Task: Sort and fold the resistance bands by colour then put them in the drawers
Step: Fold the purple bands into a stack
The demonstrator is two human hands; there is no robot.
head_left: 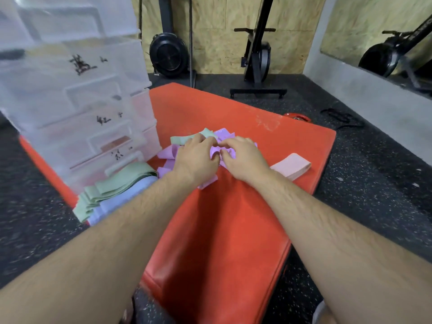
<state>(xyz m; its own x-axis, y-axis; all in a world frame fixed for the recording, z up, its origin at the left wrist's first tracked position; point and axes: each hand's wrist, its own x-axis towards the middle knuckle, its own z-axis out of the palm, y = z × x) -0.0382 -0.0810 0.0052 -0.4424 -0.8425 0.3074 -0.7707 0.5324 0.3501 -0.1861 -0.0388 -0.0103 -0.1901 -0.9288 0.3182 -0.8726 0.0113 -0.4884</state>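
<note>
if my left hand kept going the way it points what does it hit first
Probably the purple band bunched just ahead of the left hand, with the loose green band beside it; depth is unclear.

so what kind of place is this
Most likely a gym: a fan-wheel exercise machine stands by the chipboard wall, the floor is speckled rubber, and an orange exercise mat lies on it.

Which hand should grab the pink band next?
Probably the right hand: the pink band lies just beside its wrist. The left hand is farther off, across the purple bands.
</note>
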